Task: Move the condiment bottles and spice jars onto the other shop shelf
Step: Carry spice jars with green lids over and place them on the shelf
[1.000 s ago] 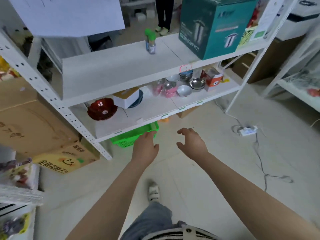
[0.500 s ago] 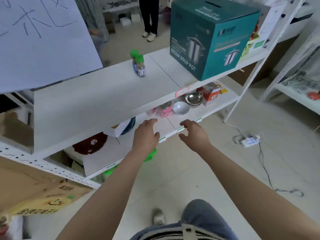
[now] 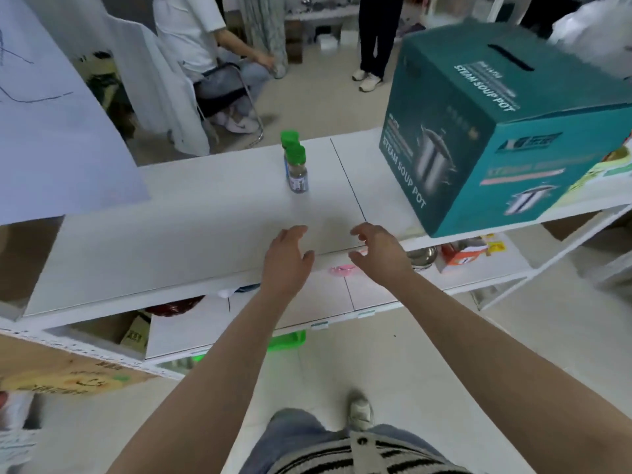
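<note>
Two small spice jars with green caps (image 3: 296, 169) stand close together, one behind the other, near the back of the white top shelf (image 3: 191, 217). My left hand (image 3: 285, 265) and my right hand (image 3: 378, 251) reach side by side over the shelf's front edge, well short of the jars. Both hands hold nothing, with fingers loosely spread and slightly bent.
A large teal steam soup pot box (image 3: 506, 131) fills the shelf's right end. A white paper sheet (image 3: 51, 131) hangs at the left. The lower shelf (image 3: 372, 292) carries a metal bowl, an orange carton and a red dish. A seated person and a standing person are behind the shelf.
I have stepped up to the shelf. Both hands have risen from floor level to the front edge of the top shelf, and the jars now appear much nearer.
</note>
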Tool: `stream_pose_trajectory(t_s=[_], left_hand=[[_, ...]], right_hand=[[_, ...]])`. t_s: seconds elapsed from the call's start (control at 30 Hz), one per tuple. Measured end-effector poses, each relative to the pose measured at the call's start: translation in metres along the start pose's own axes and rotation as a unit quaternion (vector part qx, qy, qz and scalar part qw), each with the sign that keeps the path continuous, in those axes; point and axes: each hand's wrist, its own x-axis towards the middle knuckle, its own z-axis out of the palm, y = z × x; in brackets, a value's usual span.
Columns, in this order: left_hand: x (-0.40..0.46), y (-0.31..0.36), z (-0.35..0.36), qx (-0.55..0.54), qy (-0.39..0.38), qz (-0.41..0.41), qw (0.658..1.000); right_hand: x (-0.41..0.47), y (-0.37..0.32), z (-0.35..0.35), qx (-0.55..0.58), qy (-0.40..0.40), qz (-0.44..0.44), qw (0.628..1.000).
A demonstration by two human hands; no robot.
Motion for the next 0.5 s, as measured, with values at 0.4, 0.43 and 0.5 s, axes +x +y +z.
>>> stream_pose_trajectory(t_s=[0.4,0.43,0.5], left_hand=[[0.100,-0.022,-0.011,-0.028,0.057,-0.084,0.994],[0.110,-0.024,-0.012,-0.031,0.058,-0.086,0.994],[0.130,-0.026,-0.010,-0.042,0.056,-0.086,0.994]], right_hand=[[0.123,-0.020,0.018,0.055,-0.050,-0.024,0.997],[0.131,-0.022,0.019,0.057,-0.049,-0.021,0.997],[0.146,-0.023,0.020,0.056,-0.045,-0.018,0.997]])
